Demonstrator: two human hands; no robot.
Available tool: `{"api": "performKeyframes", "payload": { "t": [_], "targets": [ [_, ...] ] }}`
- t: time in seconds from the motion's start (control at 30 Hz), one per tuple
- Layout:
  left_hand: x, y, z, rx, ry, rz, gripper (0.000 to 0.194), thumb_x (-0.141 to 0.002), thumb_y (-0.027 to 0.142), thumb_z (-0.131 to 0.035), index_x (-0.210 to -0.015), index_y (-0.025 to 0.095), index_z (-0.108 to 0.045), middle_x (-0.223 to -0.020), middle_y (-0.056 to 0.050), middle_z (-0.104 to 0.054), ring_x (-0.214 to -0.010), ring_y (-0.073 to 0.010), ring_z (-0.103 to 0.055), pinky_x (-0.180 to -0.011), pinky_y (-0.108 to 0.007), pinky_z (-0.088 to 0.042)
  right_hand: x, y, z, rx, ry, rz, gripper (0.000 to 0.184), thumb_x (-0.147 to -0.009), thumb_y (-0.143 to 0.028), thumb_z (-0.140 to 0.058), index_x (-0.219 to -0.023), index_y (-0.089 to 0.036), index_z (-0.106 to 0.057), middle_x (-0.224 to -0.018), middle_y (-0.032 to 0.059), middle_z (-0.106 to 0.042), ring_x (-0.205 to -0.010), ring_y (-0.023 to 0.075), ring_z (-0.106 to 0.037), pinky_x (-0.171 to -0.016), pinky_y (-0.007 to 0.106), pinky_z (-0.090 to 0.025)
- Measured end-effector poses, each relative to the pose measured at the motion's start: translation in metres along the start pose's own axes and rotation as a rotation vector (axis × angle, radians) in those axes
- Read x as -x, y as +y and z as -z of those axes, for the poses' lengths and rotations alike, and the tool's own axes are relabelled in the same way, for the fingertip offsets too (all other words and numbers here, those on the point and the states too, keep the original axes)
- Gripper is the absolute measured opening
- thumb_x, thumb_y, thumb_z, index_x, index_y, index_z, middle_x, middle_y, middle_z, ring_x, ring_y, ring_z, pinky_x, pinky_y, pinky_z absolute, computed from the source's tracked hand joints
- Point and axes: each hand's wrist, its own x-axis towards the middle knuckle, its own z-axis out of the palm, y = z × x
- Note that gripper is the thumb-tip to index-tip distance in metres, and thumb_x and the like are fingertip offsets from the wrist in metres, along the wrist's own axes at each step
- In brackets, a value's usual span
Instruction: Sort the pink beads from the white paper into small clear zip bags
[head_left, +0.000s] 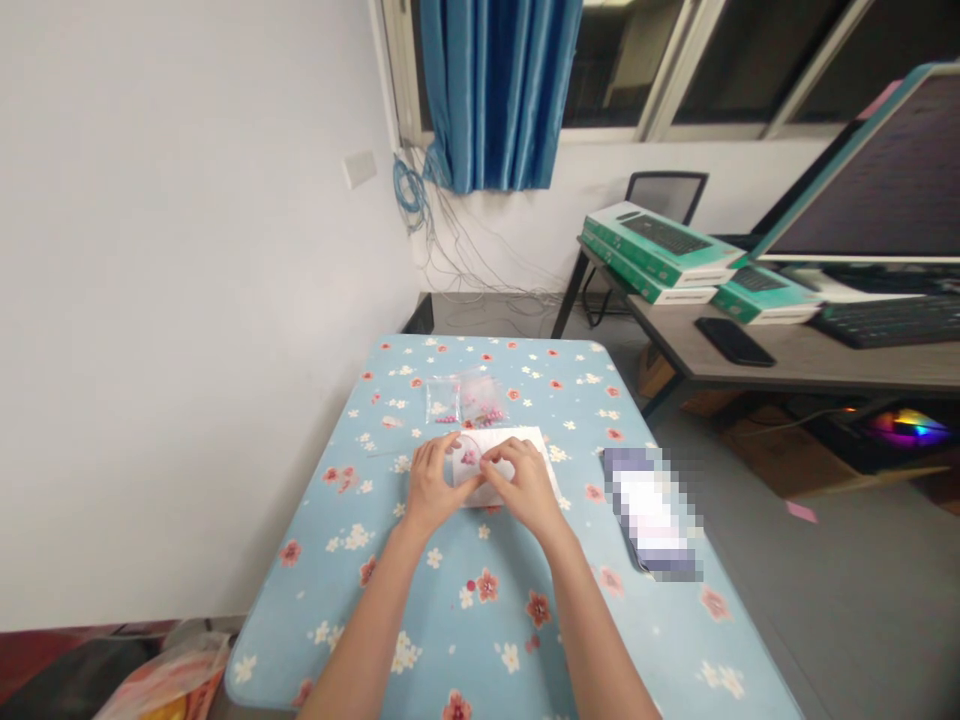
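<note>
Both hands pinch a small round disc of clear plastic (pixel 463 462) between their fingertips, the left hand (pixel 431 488) on its near side and the right hand (pixel 527 487) on the other. Its flat face tips upward, showing something pink (pixel 469 458) inside, too small to make out. It is held over a white paper sheet (pixel 525 452) on a flower-printed blue tablecloth (pixel 420 620), just behind which lie clear plastic bags (pixel 442 402) holding pink beads (pixel 489 412).
</note>
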Motion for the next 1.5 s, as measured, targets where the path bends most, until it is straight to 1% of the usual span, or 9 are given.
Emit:
{"api": "performKeyframes", "payload": {
  "t": [0.07, 0.13, 0.2, 0.27, 0.57, 0.77, 0.97, 1.1, 1.5],
  "targets": [
    [-0.001, 0.000, 0.002, 0.125, 0.008, 0.058, 0.055, -0.070, 0.036, -0.072, -0.118, 0.020, -0.051, -0.097, -0.006, -0.065, -0.086, -0.0198, -0.061, -0.083, -0.035, -0.048, 0.000, -0.001, 0.004, 0.071, 0.029, 0.023, 0.014, -0.086, -0.027, -0.055, -0.079, -0.021, -0.066, -0.082, 0.0038, -0.063, -0.084, 0.0212, -0.051, -0.077, 0.035, -0.036],
    [-0.002, 0.000, 0.005, 0.249, 0.038, 0.131, 0.041, -0.076, 0.036, -0.066, -0.112, 0.019, -0.055, -0.094, -0.005, -0.065, -0.085, -0.0179, -0.062, -0.081, -0.032, -0.049, 0.001, -0.004, 0.007, 0.113, 0.056, 0.038, 0.015, -0.087, -0.029, -0.054, -0.082, -0.022, -0.066, -0.084, 0.0041, -0.062, -0.087, 0.0219, -0.050, -0.079, 0.036, -0.035],
    [-0.004, 0.001, 0.007, 0.339, 0.074, 0.192, 0.024, -0.082, 0.035, -0.058, -0.100, 0.019, -0.060, -0.089, -0.004, -0.066, -0.082, -0.0164, -0.062, -0.078, -0.030, -0.049, 0.001, -0.007, 0.010, 0.126, 0.077, 0.051, 0.015, -0.089, -0.030, -0.053, -0.085, -0.022, -0.066, -0.086, 0.0042, -0.062, -0.090, 0.0222, -0.049, -0.080, 0.036, -0.035],
    [-0.007, 0.002, 0.008, 0.396, 0.100, 0.221, 0.018, -0.085, 0.034, -0.055, -0.086, 0.018, -0.063, -0.082, -0.003, -0.065, -0.079, -0.0155, -0.061, -0.076, -0.028, -0.049, 0.002, -0.010, 0.011, 0.127, 0.091, 0.065, 0.016, -0.090, -0.030, -0.052, -0.086, -0.023, -0.065, -0.087, 0.0044, -0.061, -0.091, 0.0223, -0.049, -0.081, 0.036, -0.035],
    [-0.009, 0.002, 0.011, 0.405, 0.090, 0.239, 0.018, -0.080, 0.034, -0.061, -0.073, 0.018, -0.065, -0.072, -0.002, -0.065, -0.072, -0.0154, -0.061, -0.071, -0.027, -0.048, 0.003, -0.008, 0.005, 0.165, 0.133, 0.104, 0.017, -0.091, -0.031, -0.048, -0.090, -0.023, -0.063, -0.098, 0.0074, -0.057, -0.097, 0.0243, -0.045, -0.084, 0.039, -0.035],
    [-0.009, -0.001, 0.013, 0.381, 0.120, 0.230, 0.020, -0.079, 0.035, -0.062, -0.068, 0.018, -0.064, -0.069, -0.001, -0.065, -0.069, -0.0154, -0.061, -0.068, -0.027, -0.048, 0.005, -0.009, 0.003, 0.148, 0.109, 0.125, 0.017, -0.091, -0.034, -0.049, -0.092, -0.024, -0.063, -0.099, 0.0073, -0.056, -0.099, 0.0245, -0.046, -0.087, 0.041, -0.036],
    [-0.010, 0.005, 0.015, 0.405, 0.006, 0.182, 0.015, -0.076, 0.033, -0.065, -0.073, 0.018, -0.067, -0.072, -0.002, -0.067, -0.070, -0.0155, -0.062, -0.068, -0.028, -0.050, 0.006, -0.013, 0.001, 0.150, 0.079, 0.143, 0.015, -0.090, -0.032, -0.051, -0.090, -0.023, -0.062, -0.101, 0.0072, -0.056, -0.102, 0.0247, -0.045, -0.088, 0.040, -0.036],
    [-0.010, 0.008, 0.014, 0.427, -0.031, 0.168, 0.020, -0.077, 0.037, -0.065, -0.068, 0.019, -0.067, -0.068, -0.002, -0.067, -0.067, -0.0155, -0.062, -0.067, -0.028, -0.050, 0.006, -0.016, -0.002, 0.166, 0.060, 0.152, 0.016, -0.091, -0.031, -0.049, -0.092, -0.024, -0.063, -0.101, 0.0077, -0.057, -0.103, 0.0251, -0.045, -0.087, 0.040, -0.036],
    [-0.009, 0.007, 0.016, 0.389, 0.010, 0.164, 0.021, -0.078, 0.037, -0.064, -0.068, 0.019, -0.067, -0.068, -0.002, -0.066, -0.067, -0.0156, -0.061, -0.067, -0.028, -0.048, 0.008, -0.012, -0.006, 0.099, 0.128, 0.121, 0.015, -0.090, -0.032, -0.051, -0.091, -0.024, -0.064, -0.100, 0.0067, -0.056, -0.101, 0.0242, -0.045, -0.089, 0.040, -0.036]
  ]
}}
